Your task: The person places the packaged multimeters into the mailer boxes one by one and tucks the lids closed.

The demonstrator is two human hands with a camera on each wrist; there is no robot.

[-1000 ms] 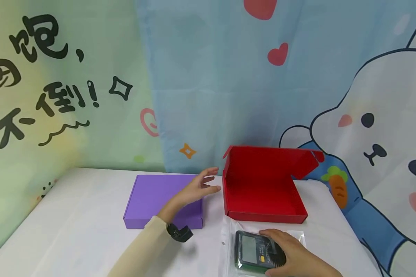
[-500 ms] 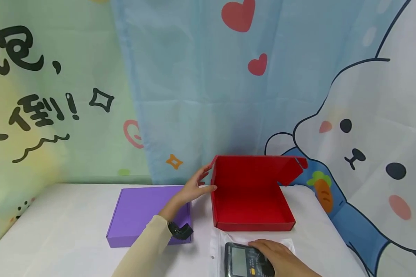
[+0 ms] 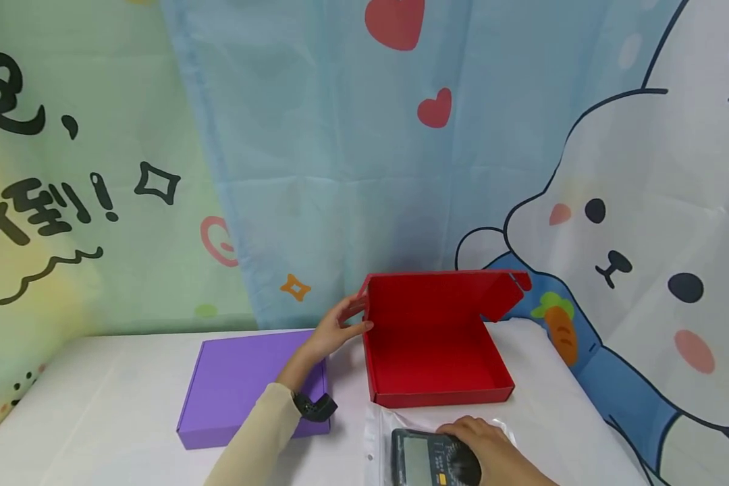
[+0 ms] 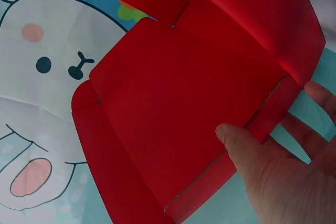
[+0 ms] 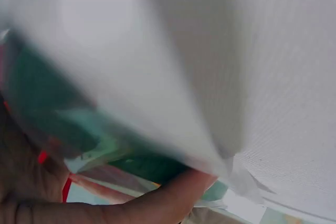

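An open red cardboard box [image 3: 437, 368] stands on the white table with its lid raised. My left hand [image 3: 334, 327] pinches the box's left wall; in the left wrist view the thumb [image 4: 239, 148] lies over the inner side, other fingers outside. In front of the box, a dark multimeter [image 3: 416, 459] with a grey screen and a dial sits at a clear plastic bag [image 3: 375, 439]; whether inside or on top I cannot tell. My right hand [image 3: 489, 452] grips its right end. The right wrist view is blurred, with the meter's green side [image 5: 149, 166] beside the fingers.
A closed purple box [image 3: 237, 385] lies on the table left of the red one, partly behind the left forearm. A printed cloth backdrop [image 3: 340, 135] hangs behind the table [image 3: 121, 405]. A black wrist strap [image 3: 314, 407] is on the left wrist.
My left hand has moved right onto the red box's left wall, having been apart from it. The right hand keeps its grip on the multimeter. The head view has shifted.
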